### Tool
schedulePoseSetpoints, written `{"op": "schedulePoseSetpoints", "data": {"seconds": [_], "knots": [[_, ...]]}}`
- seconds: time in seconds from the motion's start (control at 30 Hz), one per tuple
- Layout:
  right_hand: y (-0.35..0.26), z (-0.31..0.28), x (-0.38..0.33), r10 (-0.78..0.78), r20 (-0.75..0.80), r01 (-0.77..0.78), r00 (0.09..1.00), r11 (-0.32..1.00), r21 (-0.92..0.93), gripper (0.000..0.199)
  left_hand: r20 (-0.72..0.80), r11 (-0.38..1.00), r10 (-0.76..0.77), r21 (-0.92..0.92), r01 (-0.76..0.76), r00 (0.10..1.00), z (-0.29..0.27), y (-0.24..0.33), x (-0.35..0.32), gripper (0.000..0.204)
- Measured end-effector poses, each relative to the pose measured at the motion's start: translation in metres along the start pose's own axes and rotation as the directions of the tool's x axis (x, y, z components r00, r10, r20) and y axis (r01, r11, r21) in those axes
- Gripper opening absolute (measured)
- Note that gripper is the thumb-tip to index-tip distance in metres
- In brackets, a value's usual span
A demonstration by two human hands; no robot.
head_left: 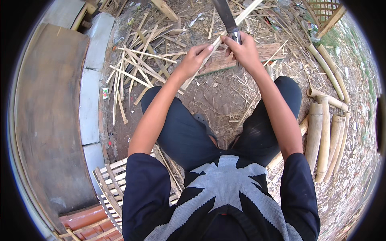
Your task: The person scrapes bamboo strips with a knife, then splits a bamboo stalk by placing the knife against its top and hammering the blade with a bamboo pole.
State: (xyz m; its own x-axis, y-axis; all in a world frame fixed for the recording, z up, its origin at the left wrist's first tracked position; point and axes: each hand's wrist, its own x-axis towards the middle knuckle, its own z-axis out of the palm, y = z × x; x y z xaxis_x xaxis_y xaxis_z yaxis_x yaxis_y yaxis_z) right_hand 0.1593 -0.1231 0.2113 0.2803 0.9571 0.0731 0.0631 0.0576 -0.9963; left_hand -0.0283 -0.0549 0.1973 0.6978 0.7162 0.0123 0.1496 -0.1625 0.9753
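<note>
- We are holding a thin bamboo strip tight in our left hand.
- Our right hand is gripping the big knife.
- The strip seems light, bendy and splintery, so we are holding it low.

Head cam, steep downward, close

Bare brown earth strewn with dry straw lies under daylight. Left of the grip, a row of pale grey concrete slabs borders a wide brown wooden board. Right of it lie thick tan bamboo poles; beyond, a woven bamboo lattice.
</note>
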Motion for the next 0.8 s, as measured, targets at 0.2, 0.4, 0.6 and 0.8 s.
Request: {"op": "schedulePoseSetpoints", "data": {"seconds": [0.2, 0.4, 0.6, 0.8], "knots": [[0.018, -0.027, 0.029, 0.074, -0.089, -0.062, 0.993, 0.99, 0.128, 0.025, 0.188, 0.979, -0.205, 0.026, 0.204, 0.961, 0.017, 0.008, 0.026, 0.045], [0.05, -0.056, 0.049, 0.171, -0.247, -0.106, 0.954, 0.961, 0.256, 0.019, 0.037, 0.979, -0.164, 0.126, 0.159, 0.986, 0.029, 0.011, 0.042, 0.053], [0.055, -0.093, 0.068, 0.105, -0.469, 0.085, 0.877, 0.927, 0.366, 0.02, 0.114, 0.927, -0.369, 0.118, 0.356, 0.923, 0.016, 0.015, 0.044, 0.036], [0.046, -0.103, 0.05, 0.177, -0.404, -0.046, 0.897, 0.949, 0.313, 0.025, -0.023, 0.966, -0.231, -0.129, 0.226, 0.973, 0.018, 0.021, 0.037, 0.038]]}}
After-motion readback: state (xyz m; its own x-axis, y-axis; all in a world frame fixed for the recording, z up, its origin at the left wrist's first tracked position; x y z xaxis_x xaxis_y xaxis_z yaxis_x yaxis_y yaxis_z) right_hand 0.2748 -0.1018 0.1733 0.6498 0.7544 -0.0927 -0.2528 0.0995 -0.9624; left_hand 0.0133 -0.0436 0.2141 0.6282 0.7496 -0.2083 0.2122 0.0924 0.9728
